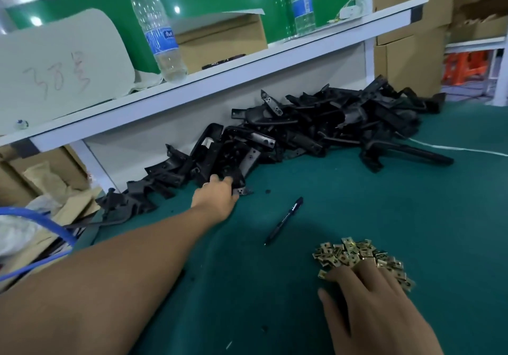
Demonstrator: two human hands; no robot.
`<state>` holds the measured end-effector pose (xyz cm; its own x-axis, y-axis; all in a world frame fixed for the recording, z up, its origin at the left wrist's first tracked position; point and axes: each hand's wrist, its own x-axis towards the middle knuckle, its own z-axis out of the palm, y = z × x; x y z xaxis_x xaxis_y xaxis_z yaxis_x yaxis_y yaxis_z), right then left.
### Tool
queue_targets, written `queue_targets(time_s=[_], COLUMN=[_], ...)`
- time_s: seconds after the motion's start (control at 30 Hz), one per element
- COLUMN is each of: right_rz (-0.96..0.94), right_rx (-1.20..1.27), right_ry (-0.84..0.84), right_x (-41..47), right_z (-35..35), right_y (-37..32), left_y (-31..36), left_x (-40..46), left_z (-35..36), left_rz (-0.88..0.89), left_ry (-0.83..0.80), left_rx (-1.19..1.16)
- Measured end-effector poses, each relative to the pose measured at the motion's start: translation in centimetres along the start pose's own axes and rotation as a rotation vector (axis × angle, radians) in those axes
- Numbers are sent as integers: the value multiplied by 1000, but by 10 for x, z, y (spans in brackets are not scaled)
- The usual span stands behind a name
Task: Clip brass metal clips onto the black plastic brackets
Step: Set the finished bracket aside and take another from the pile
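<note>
A worker's left hand (217, 194) closes on a black bracket (233, 167) at the near edge of the bracket pile (316, 123) heaped along the tabletop's (343, 203) far edge; the right hand (368, 297) rests flat, fingers spread, on loose brass clips (354, 253) near the front edge; none appears clipped yet

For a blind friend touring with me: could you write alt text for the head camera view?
A person's left hand reaches into a pile of black plastic brackets on a green table, while the right hand rests on a heap of brass clips.
</note>
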<state>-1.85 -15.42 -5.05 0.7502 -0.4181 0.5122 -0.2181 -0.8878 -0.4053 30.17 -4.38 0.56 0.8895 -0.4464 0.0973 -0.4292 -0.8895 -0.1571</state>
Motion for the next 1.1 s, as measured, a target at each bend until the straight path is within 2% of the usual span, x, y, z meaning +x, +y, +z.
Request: queue_targets(time_s=[0.1, 0.27, 0.37, 0.47, 0.53, 0.57, 0.63, 0.7, 0.73, 0.8, 0.9, 0.93, 1.0, 1.1], right_rz=[-18, 15, 33, 49, 63, 72, 88, 105, 116, 146, 140, 126, 129, 135], right_rx=[35, 72, 82, 70, 69, 72, 82, 83, 83, 84, 87, 89, 81, 87], right_ry=[23, 24, 39, 58, 65, 67, 57, 43, 29, -9, -17, -6, -53, -78], right_x=[-1, -4, -6, -7, -8, -8, -9, -10, -10, -9, -9, -9, -8, -10], right_z=[2, 1, 1, 0, -1, -1, -1, -2, -3, -4, -5, -6, -8, -9], right_y=[2, 1, 0, -1, -2, -3, -4, -5, -5, -5, -5, -5, -6, -5], left_y=[-3, 2, 4, -2, -10, -15, -20, -16, -11, -2, 2, 2, 0, 0], left_x=[-7, -43, -73, -94, -95, -91, -79, -68, -62, -50, -38, -35, -34, -47], left_z=[6, 2, -5, -16, -23, -26, -28, -25, -22, -15, -16, -18, -19, -18], left_rz=[81, 82, 147, 209, 237, 244, 212, 137, 103, 53, -29, -68, -121, -156], left_ry=[120, 69, 52, 197, 328, 320, 134, -107, -178, -183, -139, -159, -240, -281], left_rx=[111, -143, -259, -419, -427, -408, -444, -590, -643, -596, -262, -219, -367, -797])
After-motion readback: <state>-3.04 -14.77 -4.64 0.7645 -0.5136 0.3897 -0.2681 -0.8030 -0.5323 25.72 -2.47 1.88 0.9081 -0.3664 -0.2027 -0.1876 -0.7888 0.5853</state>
